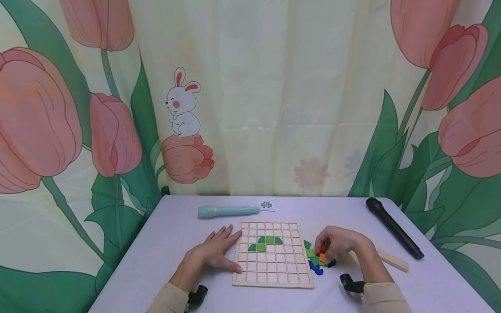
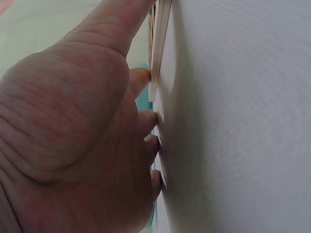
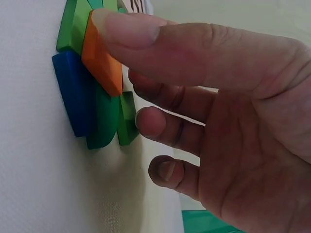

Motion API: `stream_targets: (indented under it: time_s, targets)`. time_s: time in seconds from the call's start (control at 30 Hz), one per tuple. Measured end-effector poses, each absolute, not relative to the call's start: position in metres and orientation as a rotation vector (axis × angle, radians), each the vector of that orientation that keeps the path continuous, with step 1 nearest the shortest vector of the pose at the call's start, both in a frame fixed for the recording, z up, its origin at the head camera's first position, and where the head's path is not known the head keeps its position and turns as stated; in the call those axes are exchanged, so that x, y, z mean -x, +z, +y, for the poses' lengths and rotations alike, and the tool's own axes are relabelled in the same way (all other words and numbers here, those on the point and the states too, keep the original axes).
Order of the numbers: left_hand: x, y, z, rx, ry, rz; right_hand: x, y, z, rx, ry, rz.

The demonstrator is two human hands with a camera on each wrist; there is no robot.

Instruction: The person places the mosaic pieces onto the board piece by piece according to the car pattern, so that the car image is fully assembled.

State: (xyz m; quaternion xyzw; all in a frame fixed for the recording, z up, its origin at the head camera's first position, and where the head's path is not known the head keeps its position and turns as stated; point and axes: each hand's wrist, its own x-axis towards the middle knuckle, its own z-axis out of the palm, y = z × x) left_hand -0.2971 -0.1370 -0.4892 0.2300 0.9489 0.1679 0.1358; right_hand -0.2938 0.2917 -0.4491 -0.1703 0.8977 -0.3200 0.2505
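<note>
A wooden grid board (image 1: 278, 278) lies on the white table, with several green tiles (image 1: 261, 247) in its upper cells. My left hand (image 1: 213, 250) is spread flat at the board's left edge; its thumb rests on the frame and the other fingers (image 2: 148, 123) touch the board edge and the table. My right hand (image 1: 340, 241) is over a pile of coloured tiles right of the board. Its thumb and curled fingers pinch an orange tile (image 3: 103, 58); the index fingertip is mostly hidden. Beneath are a blue tile (image 3: 73, 92) and green tiles (image 3: 104, 119).
Behind the board lie a teal pen-shaped tube (image 1: 227, 211) and a small picture card (image 1: 267, 204) with a turtle-like pattern. A wooden strip (image 1: 392, 260) sits right of my right wrist, and a black rod (image 1: 394, 228) lies along the table's right side.
</note>
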Motion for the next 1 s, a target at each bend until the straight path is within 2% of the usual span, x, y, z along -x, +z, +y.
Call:
stream_targets:
  time_s: [1.0]
  targets:
    - [0.3005,-0.4903,-0.1377,-0.650,0.472,2.744,0.2944,-0.4502,0.2820,0.407,-0.894,2.563]
